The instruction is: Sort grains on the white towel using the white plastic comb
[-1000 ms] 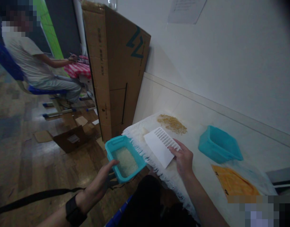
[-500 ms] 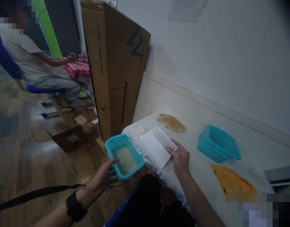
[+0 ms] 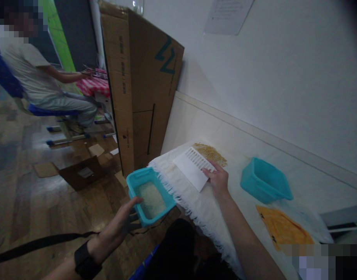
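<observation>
My left hand (image 3: 120, 225) grips the near rim of a teal basket (image 3: 149, 194) with white rice in it, held just off the fringed edge of the white cloth (image 3: 195, 206). My right hand (image 3: 217, 181) pinches the lower corner of a white slotted card (image 3: 192, 167) lying on the cloth. The card's slotted end reaches toward a small pile of tan grain (image 3: 210, 153) further back on the cloth.
A second teal basket (image 3: 264, 184) stands on the cloth to the right, an orange bag (image 3: 283, 229) in front of it. A tall cardboard box (image 3: 140, 85) leans against the wall at left. A seated person (image 3: 35, 81) works at far left; cardboard scraps lie on the floor.
My right hand has slid the slotted card away from me, toward the grain pile. The basket in my left hand has barely shifted.
</observation>
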Demonstrator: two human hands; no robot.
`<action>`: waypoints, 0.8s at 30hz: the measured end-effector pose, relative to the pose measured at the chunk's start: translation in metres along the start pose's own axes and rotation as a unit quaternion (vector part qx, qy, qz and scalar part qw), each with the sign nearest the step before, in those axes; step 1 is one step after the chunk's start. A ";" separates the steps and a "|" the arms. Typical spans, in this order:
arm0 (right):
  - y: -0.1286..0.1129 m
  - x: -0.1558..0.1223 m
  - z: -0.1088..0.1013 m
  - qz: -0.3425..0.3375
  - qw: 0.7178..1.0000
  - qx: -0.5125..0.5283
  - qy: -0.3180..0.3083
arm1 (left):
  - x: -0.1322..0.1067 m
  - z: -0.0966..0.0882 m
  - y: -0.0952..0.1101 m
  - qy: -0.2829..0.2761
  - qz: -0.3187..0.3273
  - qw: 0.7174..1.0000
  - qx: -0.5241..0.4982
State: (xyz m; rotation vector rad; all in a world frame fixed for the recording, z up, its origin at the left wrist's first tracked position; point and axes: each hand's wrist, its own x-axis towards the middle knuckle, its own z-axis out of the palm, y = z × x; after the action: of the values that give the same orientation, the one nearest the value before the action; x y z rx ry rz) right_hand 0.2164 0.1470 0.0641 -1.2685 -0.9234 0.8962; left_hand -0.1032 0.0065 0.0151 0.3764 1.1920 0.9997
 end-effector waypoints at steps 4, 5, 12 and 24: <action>0.006 0.000 0.004 0.020 0.999 -0.011 -0.028 | 0.003 -0.004 -0.002 -0.008 0.004 1.000 -0.005; 0.007 -0.001 0.004 0.024 0.999 -0.010 -0.030 | 0.004 -0.004 -0.002 -0.010 0.002 1.000 -0.006; 0.008 -0.003 0.010 0.033 0.999 0.004 -0.013 | 0.005 -0.004 0.001 -0.015 0.008 1.000 -0.008; 0.017 -0.027 0.028 0.057 0.995 0.038 -0.074 | 0.003 0.000 0.003 0.010 0.007 1.000 -0.011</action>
State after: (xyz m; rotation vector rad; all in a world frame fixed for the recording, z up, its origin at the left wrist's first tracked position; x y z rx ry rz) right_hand 0.1795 0.1344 0.0478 -1.2104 -0.9306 1.1182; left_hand -0.1042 0.0102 0.0158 0.3593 1.1967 1.0307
